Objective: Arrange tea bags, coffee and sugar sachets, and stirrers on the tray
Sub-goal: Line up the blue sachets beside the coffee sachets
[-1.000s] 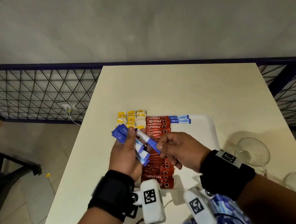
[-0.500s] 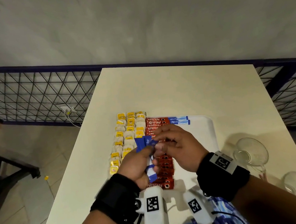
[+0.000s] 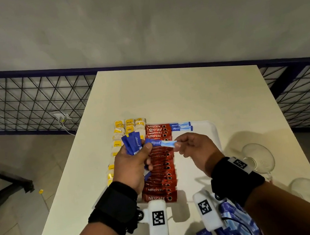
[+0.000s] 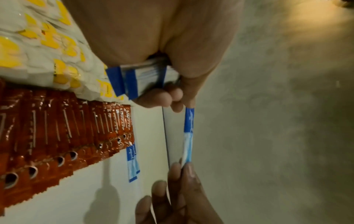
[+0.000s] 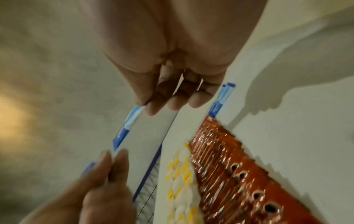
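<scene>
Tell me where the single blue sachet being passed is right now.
In the head view the single blue sachet spans between both hands, above the red coffee sachets.

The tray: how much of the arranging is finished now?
Done: tea bags, coffee sachets and two blue sachets lie on the tray. In hand: right hand pulls one sachet from the left hand's bundle. Left: more sachets; no stirrers visible.
</scene>
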A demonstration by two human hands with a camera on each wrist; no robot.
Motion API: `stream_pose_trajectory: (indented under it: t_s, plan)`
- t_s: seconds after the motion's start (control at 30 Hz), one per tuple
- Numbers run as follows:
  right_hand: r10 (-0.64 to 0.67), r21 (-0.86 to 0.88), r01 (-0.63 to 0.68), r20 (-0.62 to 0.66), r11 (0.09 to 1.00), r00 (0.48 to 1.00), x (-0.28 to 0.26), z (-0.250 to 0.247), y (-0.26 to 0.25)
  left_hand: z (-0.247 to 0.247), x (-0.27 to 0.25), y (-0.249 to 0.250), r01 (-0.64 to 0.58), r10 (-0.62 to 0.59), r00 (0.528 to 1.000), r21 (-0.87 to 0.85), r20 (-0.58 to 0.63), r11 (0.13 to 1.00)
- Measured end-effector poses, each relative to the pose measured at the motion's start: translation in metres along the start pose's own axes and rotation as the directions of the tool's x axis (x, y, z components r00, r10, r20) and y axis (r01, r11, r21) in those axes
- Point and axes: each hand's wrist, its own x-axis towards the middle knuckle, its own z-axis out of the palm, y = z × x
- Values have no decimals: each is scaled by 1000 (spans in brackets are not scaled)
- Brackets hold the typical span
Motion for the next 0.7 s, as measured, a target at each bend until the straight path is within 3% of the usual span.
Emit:
stream_pose_trajectory:
  t_s: [0.13,0.27,0.4,0.7]
  plan:
    - [124,136,-100,-187,986,975,33,-26,19,-9,8,-8,18,-15,998,57,-65,998]
    - [165,-187,-235,-329,954,930,71,-55,52,-33,14,-16,37,-21,994,153,-105,988]
    - [186,-447,-318,-314,836,931,91,-62,68,-49,18,-17,35,-13,994,210,-108,977]
    - [151,-514,-328,-355,792,922,105,-53,68,-56,24,-22,52,-23,992,241,-125,969]
